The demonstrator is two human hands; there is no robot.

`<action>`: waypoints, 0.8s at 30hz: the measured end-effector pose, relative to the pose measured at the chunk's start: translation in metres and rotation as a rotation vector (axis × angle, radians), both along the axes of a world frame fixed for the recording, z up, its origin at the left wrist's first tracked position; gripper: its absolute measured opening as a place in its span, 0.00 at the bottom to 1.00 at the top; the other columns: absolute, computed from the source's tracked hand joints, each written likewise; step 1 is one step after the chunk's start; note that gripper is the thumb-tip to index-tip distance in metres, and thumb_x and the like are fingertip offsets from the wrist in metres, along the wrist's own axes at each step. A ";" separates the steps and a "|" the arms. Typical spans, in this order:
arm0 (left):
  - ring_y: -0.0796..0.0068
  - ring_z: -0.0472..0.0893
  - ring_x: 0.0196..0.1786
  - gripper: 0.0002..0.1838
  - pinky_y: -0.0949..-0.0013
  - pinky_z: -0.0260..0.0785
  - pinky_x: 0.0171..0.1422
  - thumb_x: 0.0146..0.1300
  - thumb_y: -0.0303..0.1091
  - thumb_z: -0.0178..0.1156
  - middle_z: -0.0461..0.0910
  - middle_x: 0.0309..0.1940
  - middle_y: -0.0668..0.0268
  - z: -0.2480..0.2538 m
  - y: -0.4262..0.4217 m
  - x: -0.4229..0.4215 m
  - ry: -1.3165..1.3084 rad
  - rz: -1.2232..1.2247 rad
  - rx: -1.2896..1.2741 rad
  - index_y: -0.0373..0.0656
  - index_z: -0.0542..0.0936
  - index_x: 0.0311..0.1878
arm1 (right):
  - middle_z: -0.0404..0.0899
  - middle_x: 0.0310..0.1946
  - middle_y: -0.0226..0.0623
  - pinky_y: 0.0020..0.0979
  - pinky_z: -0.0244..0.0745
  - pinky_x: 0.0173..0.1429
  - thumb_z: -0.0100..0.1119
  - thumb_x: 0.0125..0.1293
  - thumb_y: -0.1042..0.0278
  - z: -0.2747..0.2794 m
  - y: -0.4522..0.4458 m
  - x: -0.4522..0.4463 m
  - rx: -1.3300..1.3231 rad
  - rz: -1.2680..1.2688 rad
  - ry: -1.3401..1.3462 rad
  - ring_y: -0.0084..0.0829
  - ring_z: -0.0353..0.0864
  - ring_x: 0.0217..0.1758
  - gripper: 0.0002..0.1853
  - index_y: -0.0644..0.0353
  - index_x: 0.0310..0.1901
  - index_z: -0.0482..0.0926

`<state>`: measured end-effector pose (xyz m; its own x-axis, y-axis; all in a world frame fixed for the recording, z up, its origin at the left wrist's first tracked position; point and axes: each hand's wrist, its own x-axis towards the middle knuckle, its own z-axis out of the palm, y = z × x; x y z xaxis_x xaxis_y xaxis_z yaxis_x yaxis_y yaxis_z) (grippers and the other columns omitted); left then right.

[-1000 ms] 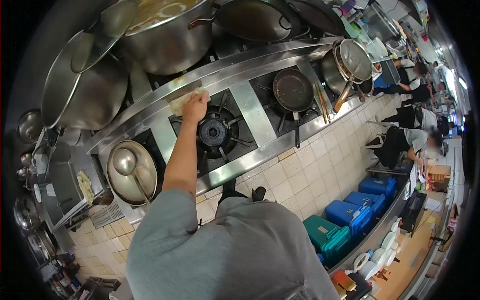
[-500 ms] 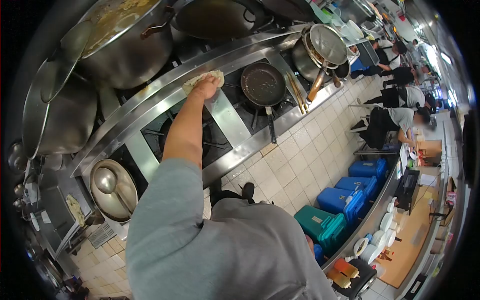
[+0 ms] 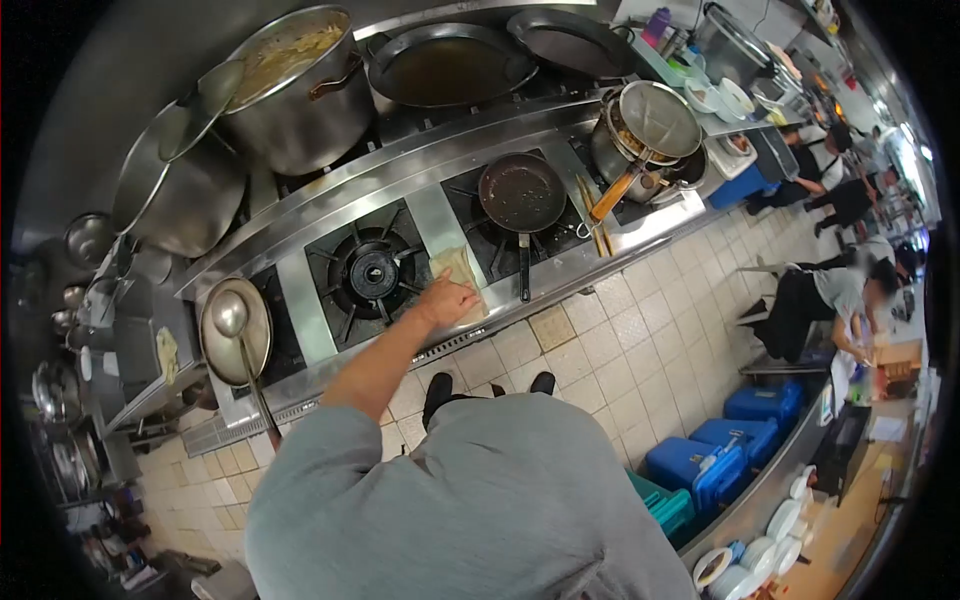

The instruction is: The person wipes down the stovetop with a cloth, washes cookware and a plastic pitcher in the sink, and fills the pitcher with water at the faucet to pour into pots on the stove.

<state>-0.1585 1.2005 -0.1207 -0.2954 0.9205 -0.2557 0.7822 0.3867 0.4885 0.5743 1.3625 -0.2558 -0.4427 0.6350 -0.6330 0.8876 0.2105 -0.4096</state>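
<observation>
My left hand [image 3: 447, 298] presses a pale cloth [image 3: 452, 262] onto the steel strip [image 3: 430, 215] between two burners, near the stove's front edge. The cloth sticks out beyond the fingers. To the left of the hand is a bare gas burner [image 3: 373, 270] with a black grate. On the right, a dark frying pan [image 3: 522, 192] sits on another burner, its handle pointing toward me. My right hand is out of view.
Large pots [image 3: 300, 125] and wide dark pans [image 3: 450, 68] line the back. A ladle [image 3: 230, 315] rests in a round pan [image 3: 212, 350] at left. At right, a strainer [image 3: 660, 118] lies over a pot. Blue bins [image 3: 700, 465] and other people [image 3: 840, 300] are farther right.
My left hand has drawn the cloth from the back of the steel strip toward the front edge. The view has shifted, and more of the left burner shows.
</observation>
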 end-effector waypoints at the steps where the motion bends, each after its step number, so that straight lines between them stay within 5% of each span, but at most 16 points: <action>1: 0.60 0.78 0.58 0.19 0.46 0.49 0.77 0.72 0.47 0.47 0.82 0.52 0.59 0.001 0.001 0.013 0.013 0.010 -0.018 0.50 0.84 0.51 | 0.79 0.27 0.38 0.39 0.79 0.30 0.53 0.67 0.63 -0.008 0.026 0.009 -0.014 0.010 0.005 0.38 0.83 0.28 0.10 0.56 0.45 0.79; 5: 0.52 0.74 0.62 0.16 0.49 0.56 0.75 0.65 0.34 0.53 0.77 0.57 0.49 -0.015 0.030 0.052 0.202 0.593 0.407 0.38 0.79 0.53 | 0.76 0.24 0.35 0.38 0.78 0.24 0.52 0.67 0.65 -0.086 0.170 0.079 -0.213 0.135 0.440 0.37 0.82 0.25 0.09 0.54 0.46 0.78; 6: 0.49 0.72 0.64 0.18 0.50 0.58 0.74 0.63 0.30 0.54 0.74 0.59 0.45 -0.023 0.036 0.053 0.334 0.779 0.569 0.34 0.77 0.55 | 0.77 0.27 0.37 0.38 0.78 0.24 0.52 0.68 0.65 -0.045 0.182 0.041 -0.265 -0.238 0.215 0.37 0.82 0.25 0.10 0.55 0.48 0.76; 7: 0.43 0.62 0.71 0.25 0.50 0.53 0.77 0.65 0.31 0.51 0.64 0.67 0.40 -0.028 0.037 0.052 0.245 0.784 0.442 0.28 0.69 0.63 | 0.78 0.31 0.39 0.37 0.78 0.24 0.52 0.68 0.64 -0.009 0.196 0.005 -0.275 -0.669 0.046 0.36 0.82 0.25 0.12 0.57 0.49 0.75; 10: 0.44 0.54 0.76 0.29 0.49 0.46 0.80 0.67 0.31 0.46 0.57 0.72 0.42 -0.071 0.048 0.050 0.508 0.728 0.120 0.27 0.62 0.69 | 0.79 0.33 0.39 0.36 0.80 0.32 0.54 0.68 0.63 0.070 0.227 -0.062 -0.218 -0.670 0.100 0.33 0.83 0.32 0.14 0.58 0.53 0.75; 11: 0.44 0.47 0.79 0.31 0.49 0.39 0.81 0.68 0.32 0.42 0.51 0.75 0.43 -0.051 0.051 0.056 0.401 0.739 0.053 0.26 0.56 0.72 | 0.79 0.33 0.39 0.36 0.80 0.32 0.54 0.68 0.63 0.073 0.236 -0.075 -0.220 -0.649 0.098 0.33 0.83 0.32 0.14 0.58 0.53 0.75; 17: 0.44 0.46 0.79 0.34 0.49 0.34 0.82 0.67 0.35 0.43 0.49 0.75 0.42 -0.043 0.067 0.018 0.460 0.781 0.001 0.26 0.53 0.73 | 0.78 0.32 0.40 0.33 0.76 0.26 0.55 0.67 0.65 0.057 0.229 -0.116 -0.449 -0.641 0.312 0.35 0.82 0.29 0.17 0.61 0.55 0.72; 19: 0.43 0.46 0.78 0.36 0.49 0.33 0.82 0.67 0.38 0.44 0.50 0.75 0.41 -0.046 0.074 -0.019 0.526 0.793 0.013 0.27 0.52 0.74 | 0.77 0.32 0.39 0.36 0.77 0.25 0.55 0.68 0.66 0.041 0.215 -0.133 -0.478 -0.502 0.096 0.37 0.83 0.28 0.16 0.57 0.56 0.71; 22: 0.43 0.47 0.79 0.36 0.49 0.33 0.82 0.68 0.39 0.43 0.51 0.75 0.42 -0.040 0.083 -0.084 0.548 0.781 -0.025 0.27 0.51 0.74 | 0.83 0.31 0.45 0.40 0.80 0.39 0.58 0.64 0.60 0.088 0.180 -0.171 -0.036 0.240 -0.054 0.42 0.84 0.32 0.13 0.63 0.39 0.82; 24: 0.44 0.46 0.79 0.36 0.49 0.33 0.82 0.68 0.39 0.43 0.50 0.75 0.42 -0.033 0.090 -0.132 0.562 0.755 -0.058 0.28 0.51 0.74 | 0.85 0.32 0.47 0.40 0.79 0.46 0.58 0.63 0.58 0.062 0.169 -0.154 0.094 0.191 0.032 0.45 0.85 0.38 0.16 0.65 0.37 0.84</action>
<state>-0.2902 1.2905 -0.1542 -0.9024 0.4257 0.0659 0.4301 0.8992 0.0803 0.4204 1.5314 -0.1941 -0.5793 0.5935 -0.5588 0.8151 0.4122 -0.4072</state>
